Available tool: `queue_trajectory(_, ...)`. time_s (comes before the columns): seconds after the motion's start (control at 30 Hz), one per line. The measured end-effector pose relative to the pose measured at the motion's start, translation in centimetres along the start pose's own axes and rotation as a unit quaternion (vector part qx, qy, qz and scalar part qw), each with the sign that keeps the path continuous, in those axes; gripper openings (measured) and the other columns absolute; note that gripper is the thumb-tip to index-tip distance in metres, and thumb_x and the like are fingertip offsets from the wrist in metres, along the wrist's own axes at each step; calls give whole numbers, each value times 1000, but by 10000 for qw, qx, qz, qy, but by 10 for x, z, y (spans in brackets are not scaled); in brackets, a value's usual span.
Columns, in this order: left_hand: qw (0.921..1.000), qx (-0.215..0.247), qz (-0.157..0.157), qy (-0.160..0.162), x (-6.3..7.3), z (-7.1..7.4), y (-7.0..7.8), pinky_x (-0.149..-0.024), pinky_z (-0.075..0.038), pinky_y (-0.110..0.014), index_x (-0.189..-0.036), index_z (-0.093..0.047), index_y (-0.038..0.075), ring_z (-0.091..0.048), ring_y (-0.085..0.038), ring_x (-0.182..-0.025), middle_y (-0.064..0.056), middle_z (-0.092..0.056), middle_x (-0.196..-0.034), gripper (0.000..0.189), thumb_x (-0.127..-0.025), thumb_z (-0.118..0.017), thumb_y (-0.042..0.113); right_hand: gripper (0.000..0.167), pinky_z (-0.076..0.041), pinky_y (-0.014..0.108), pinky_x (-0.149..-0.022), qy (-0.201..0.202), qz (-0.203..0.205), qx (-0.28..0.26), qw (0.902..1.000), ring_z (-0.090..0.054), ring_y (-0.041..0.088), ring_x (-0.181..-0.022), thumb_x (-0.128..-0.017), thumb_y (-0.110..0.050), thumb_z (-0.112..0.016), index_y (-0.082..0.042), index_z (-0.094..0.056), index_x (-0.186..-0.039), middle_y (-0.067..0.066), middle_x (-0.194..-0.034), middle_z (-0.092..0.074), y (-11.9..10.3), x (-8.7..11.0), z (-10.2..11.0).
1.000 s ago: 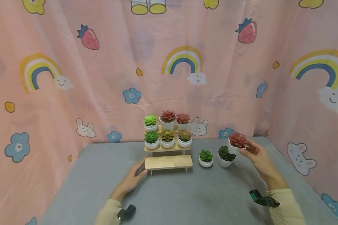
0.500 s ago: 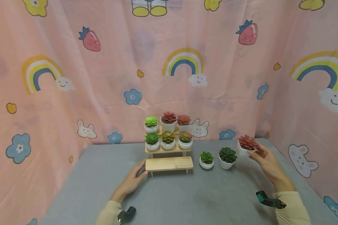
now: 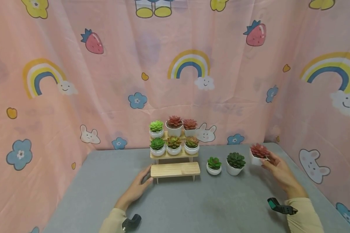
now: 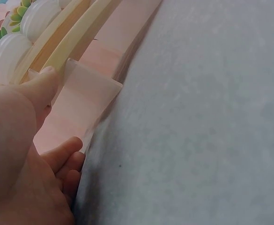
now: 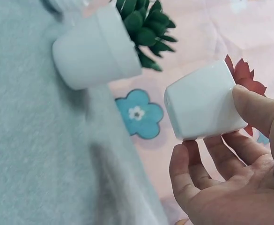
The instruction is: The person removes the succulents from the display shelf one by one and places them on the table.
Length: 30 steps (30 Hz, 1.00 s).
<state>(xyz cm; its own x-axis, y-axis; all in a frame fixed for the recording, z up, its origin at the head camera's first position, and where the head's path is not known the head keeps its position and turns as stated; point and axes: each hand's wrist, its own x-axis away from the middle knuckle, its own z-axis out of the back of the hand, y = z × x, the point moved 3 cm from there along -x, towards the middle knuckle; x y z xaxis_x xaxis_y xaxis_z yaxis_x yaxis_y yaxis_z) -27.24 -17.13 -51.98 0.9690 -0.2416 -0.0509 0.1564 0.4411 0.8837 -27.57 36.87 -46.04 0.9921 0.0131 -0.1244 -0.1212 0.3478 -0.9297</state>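
Observation:
My right hand (image 3: 280, 173) grips a red artificial succulent in a square white pot (image 3: 255, 158), apart from the grey table. In the right wrist view, thumb and fingers hold the white pot (image 5: 202, 103) near its rim. My left hand (image 3: 136, 186) touches the left end of the tiered wooden plant stand (image 3: 175, 170). In the left wrist view, its thumb lies against the shelf edge and its loosely bent fingers are beside the clear leg (image 4: 85, 98). The stand's upper two tiers carry several potted succulents; its lowest tier is bare.
On the grey table (image 3: 215, 207), right of the stand, are a small green succulent (image 3: 214, 165) and a dark green succulent (image 3: 235, 163) in white pots. A pink patterned curtain (image 3: 110, 81) hangs behind and along the right side.
My right hand has carried the red succulent rightward and lower, away from the dark green one it partly overlapped. The left hand stays at the stand's end.

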Motion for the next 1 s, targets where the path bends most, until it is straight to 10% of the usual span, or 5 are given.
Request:
queue_trajectory(0.13, 10000, -2, 15, -18, 0, 0, -2, -122, -15, -71, -160, -31, 18, -21, -45, -154, -16, -32, -165, 64, -103, -57, 33, 79, -48, 2, -84, -89, -276, -23, 9996, -41, -28, -102, -108, -29, -50, 7, -3, -159, 19, -165, -23, 13, -1, 0)
queue_trajectory(0.37, 10000, 42, 13, -38, -2, -1, -2, -124, -14, -68, -160, -31, 18, -21, -43, -155, -14, -31, -166, 65, -103, -57, 33, 78, -53, 9, -82, -194, -434, -8, 9989, -48, -25, -97, -107, -26, -52, 13, -6, -157, 6, -148, -43, 27, -4, -2)
queue_trajectory(0.53, 10000, 36, 6, -11, -1, 0, 0, -123, -14, -69, -160, -31, 17, -21, -44, -155, -15, -32, -166, 64, -104, -57, 32, 80, -50, 5, -80, -281, -742, 56, 9968, -41, -27, -96, -107, -27, -51, 13, -2, -156, 34, -160, -24, 34, -8, -6)
queue_trajectory(0.77, 9999, -4, 160, 39, 0, 0, -2, -124, -14, -68, -160, -33, 24, -22, -42, -155, -11, -32, -166, 63, -103, -58, 34, 80, -41, 0, -80, -474, -1015, 234, 9934, -23, 46, -147, -109, -31, -47, 9, 1, -158, 38, -163, -10, 38, -7, -11)
queue_trajectory(1.0, 9999, 14, 165, 47, -2, 0, -3, -123, -13, -70, -160, -32, 24, -21, -43, -155, -12, -32, -166, 64, -103, -58, 36, 82, -40, 1, -82, -619, -1098, 358, 9914, -12, 53, -151, -109, -36, -46, 6, 4, -158, 36, -164, -4, 36, -6, -9)
